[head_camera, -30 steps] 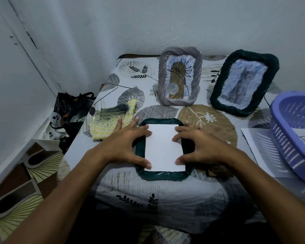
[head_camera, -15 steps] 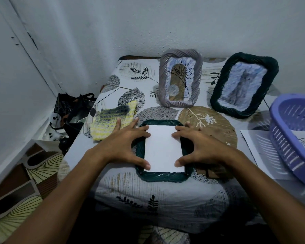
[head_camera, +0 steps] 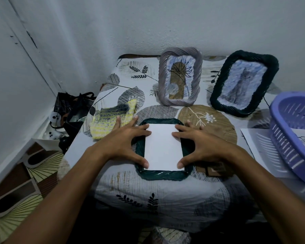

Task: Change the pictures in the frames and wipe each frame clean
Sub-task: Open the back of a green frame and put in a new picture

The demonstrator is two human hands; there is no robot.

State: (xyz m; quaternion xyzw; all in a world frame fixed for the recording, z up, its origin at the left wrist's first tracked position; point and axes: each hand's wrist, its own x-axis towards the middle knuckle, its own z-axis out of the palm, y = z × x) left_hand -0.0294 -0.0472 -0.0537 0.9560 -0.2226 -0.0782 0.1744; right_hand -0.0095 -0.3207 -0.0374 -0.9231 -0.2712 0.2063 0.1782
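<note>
A dark green woven frame (head_camera: 161, 174) lies face down near the table's front edge, with a white sheet (head_camera: 163, 147) lying blank side up on its back. My left hand (head_camera: 126, 141) presses the sheet's left edge with spread fingers and thumb. On the sheet's right edge, my right hand (head_camera: 199, 143) presses in the same way. A grey twisted frame (head_camera: 180, 76) with a plant picture stands upright at the back. To its right leans a second dark green frame (head_camera: 243, 83) with a cat picture. A yellow and grey knitted cloth (head_camera: 113, 117) lies left of my left hand.
A purple plastic basket (head_camera: 292, 134) sits at the right edge, on loose printed sheets (head_camera: 259, 143). A brown backing piece (head_camera: 213, 170) lies under my right wrist. The table (head_camera: 148, 194) wears a leaf-print cover. Black bags (head_camera: 72, 110) sit on the floor at the left by the wall.
Both hands stay on the white sheet's edges; the fingers have spread slightly and the sheet sits a little squarer in the frame. The camera view shifted a bit.
</note>
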